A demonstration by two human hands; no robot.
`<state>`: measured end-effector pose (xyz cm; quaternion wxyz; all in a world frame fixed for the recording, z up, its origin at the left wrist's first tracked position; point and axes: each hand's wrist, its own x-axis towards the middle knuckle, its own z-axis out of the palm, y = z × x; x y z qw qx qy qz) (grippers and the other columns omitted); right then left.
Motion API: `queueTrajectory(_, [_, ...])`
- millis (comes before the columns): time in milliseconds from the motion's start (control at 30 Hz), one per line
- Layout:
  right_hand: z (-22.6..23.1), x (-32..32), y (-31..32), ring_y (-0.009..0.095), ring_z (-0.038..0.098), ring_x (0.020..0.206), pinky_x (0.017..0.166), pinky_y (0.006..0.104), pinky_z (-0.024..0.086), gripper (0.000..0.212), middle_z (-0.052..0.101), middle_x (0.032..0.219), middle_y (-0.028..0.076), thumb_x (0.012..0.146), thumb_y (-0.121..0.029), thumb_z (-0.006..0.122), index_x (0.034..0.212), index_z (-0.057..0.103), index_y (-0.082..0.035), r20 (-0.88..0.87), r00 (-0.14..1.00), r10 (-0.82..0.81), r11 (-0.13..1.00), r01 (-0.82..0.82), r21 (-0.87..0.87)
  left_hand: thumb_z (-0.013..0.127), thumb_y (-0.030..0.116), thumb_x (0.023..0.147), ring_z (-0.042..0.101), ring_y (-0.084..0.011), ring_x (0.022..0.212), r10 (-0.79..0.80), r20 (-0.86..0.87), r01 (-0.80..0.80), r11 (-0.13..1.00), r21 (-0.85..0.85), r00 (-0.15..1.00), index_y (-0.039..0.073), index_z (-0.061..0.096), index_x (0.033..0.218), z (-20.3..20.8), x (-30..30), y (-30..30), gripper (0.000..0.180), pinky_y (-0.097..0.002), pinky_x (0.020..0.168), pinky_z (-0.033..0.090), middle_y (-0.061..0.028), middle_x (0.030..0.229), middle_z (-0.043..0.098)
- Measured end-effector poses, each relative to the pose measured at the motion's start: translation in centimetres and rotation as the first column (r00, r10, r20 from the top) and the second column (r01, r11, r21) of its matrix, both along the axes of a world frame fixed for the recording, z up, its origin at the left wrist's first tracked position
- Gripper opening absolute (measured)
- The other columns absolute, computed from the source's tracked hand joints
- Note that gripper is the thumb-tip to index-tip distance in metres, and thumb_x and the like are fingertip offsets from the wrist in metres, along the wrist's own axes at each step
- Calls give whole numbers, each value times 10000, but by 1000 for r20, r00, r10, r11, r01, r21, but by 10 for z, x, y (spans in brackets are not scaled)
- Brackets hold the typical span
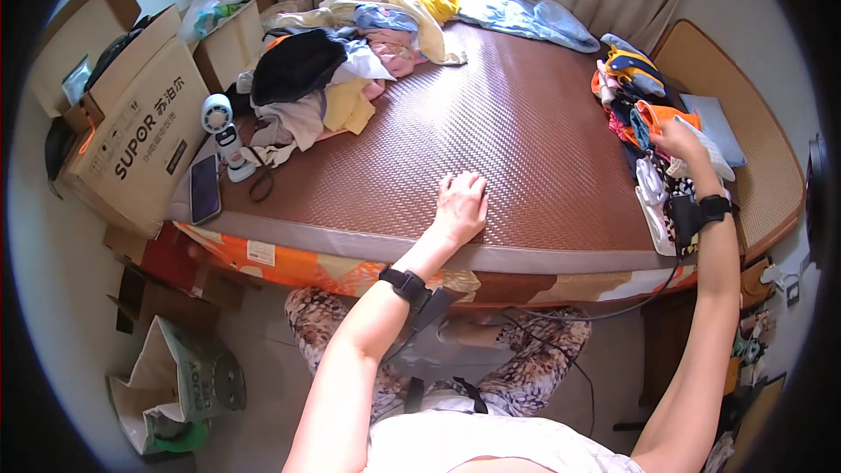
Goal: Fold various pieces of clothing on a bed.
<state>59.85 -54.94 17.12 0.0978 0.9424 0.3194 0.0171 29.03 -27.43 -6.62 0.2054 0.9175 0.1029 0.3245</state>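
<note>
My left hand (462,208) leans on the brown woven mat (534,158) that covers the bed, near its front edge. Its fingers lie on the mat and hold nothing. Over at the right, my right hand (681,142) is closed on an orange garment (659,114), on top of a row of folded clothes (650,182) along the bed's right side. Part of that garment is hidden under the hand. A loose heap of clothes, with a black garment (298,66) on top, covers the far left of the bed.
A handheld fan (226,136) and a phone (205,189) are at the bed's left edge, beside a large cardboard box (140,127). A light blue garment (530,19) lies at the back. The headboard (753,123) stands right; a cable (589,377) hangs over my legs.
</note>
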Motion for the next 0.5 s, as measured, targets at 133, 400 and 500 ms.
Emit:
queueTrajectory(133, [-9,-113,130,270,585,1074,950,349,439,492,612,1146,157,844,-375,613,1215,559,-57,-92,940,329,921,-298,252,554,264,841,433,-263,1208,53,-235,-41,998,58,970,75,576,1141,28,-42,25,356,-533,1022,253,-102,1240,528])
queueTrajectory(400, [-12,-241,346,288,561,1112,946,355,435,713,584,1206,166,770,-502,647,1303,477,-59,-179,691,700,602,-438,668,470,368,882,322,-331,1314,554,-155,-541,832,120,818,73,520,1258,0,-120,105,481,-644,1056,87,-132,1366,446])
queueTrajectory(500, [-46,-245,447,348,465,1218,1019,374,366,883,460,1320,242,736,-504,672,1385,313,-25,-109,731,673,536,-382,753,515,326,856,410,-306,1248,544,-76,-535,838,111,836,69,572,1191,6,-119,99,426,-645,1037,139,-123,1295,513])
